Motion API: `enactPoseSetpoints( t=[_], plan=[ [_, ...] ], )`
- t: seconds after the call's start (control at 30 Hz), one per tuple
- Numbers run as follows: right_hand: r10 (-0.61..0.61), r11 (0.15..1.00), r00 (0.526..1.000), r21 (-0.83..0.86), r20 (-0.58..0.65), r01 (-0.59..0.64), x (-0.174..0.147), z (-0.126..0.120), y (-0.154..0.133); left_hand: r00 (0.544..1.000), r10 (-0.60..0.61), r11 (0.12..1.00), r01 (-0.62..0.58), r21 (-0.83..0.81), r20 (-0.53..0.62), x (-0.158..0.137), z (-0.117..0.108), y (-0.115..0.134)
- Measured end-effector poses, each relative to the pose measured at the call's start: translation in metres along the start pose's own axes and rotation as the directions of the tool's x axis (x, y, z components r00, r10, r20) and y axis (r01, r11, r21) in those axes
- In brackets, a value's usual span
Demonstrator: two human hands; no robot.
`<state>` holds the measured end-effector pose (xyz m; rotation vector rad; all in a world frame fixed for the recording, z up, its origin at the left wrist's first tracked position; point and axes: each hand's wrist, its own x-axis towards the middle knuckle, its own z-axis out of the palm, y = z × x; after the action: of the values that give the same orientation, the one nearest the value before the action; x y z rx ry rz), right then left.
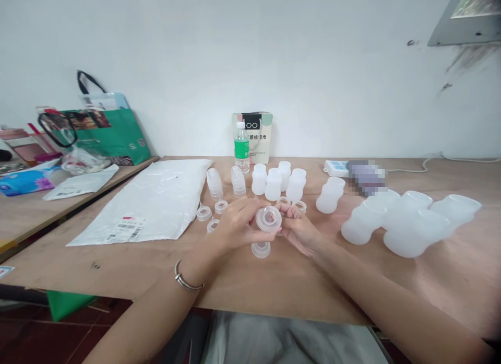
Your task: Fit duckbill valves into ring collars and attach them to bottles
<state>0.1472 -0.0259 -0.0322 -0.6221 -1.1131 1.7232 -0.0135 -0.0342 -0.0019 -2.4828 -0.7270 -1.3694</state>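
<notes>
We grip the clear ring [269,219] above the table [250,288], left hand [239,221] closed around it, right hand [299,229] pinching its edge. No ring shows on the white bottles [273,184]; loose rings [204,218] lie nearby, so most work appears outstanding.

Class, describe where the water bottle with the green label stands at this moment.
In the head view, the green-labelled bottle stands slightly left of centre near the wall, in front of the glasses-print bag and beyond the left hand.
</notes>
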Motion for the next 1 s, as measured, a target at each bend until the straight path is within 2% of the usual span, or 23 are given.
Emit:
enactPoseSetpoints(
  t=[0.2,0.33,0.5,0.6,0.7,0.77,0.83,0.9,0.93,1.0],
  plan=[
    [0.029,1.000,0.999,-0.003,-0.018,-0.029,-0.001,-0.001,-0.002,0.994,0.105,0.994,-0.106,-0.039,-0.026,0.001,0.001,0.003],
    [0.001,1.000,0.999,0.022,0.037,-0.002,0.000,-0.002,-0.004,0.998,0.054,0.999,-0.054,0.007,-0.038,0.001,-0.001,-0.005],
    [-0.034,0.999,0.999,0.019,0.040,0.034,0.000,-0.002,-0.004,0.993,-0.014,1.000,0.017,0.025,-0.116,-0.002,0.001,-0.010],
    [-0.059,0.998,0.997,-0.011,0.050,0.060,-0.001,-0.003,-0.005,0.998,-0.045,0.999,0.044,-0.017,-0.054,-0.003,0.002,-0.011],
    [-0.110,0.988,0.993,-0.100,0.037,0.114,-0.002,-0.007,-0.011,0.997,0.011,0.998,-0.007,-0.058,0.072,-0.003,-0.003,-0.020],
    [-0.148,0.971,0.989,-0.185,0.018,0.149,-0.005,-0.012,-0.023,0.995,0.027,0.997,-0.020,-0.079,0.093,-0.004,-0.008,-0.028],
    [-0.174,0.936,0.984,-0.306,0.023,0.173,-0.009,-0.016,-0.041,0.997,-0.052,0.997,0.055,-0.055,0.062,-0.003,-0.012,-0.036],
    [-0.160,0.870,0.985,-0.462,0.070,0.174,-0.017,-0.021,-0.060,0.983,-0.179,0.983,0.178,0.035,0.032,-0.002,-0.013,-0.042],
    [-0.127,0.827,0.986,-0.538,0.106,0.164,-0.021,-0.023,-0.067,0.969,-0.240,0.968,0.235,0.091,0.049,-0.002,-0.012,-0.044],
    [0.011,0.724,0.979,-0.677,0.205,0.134,-0.028,-0.026,-0.076,0.929,-0.338,0.932,0.308,0.191,0.153,-0.002,-0.008,-0.047]
  ],
)
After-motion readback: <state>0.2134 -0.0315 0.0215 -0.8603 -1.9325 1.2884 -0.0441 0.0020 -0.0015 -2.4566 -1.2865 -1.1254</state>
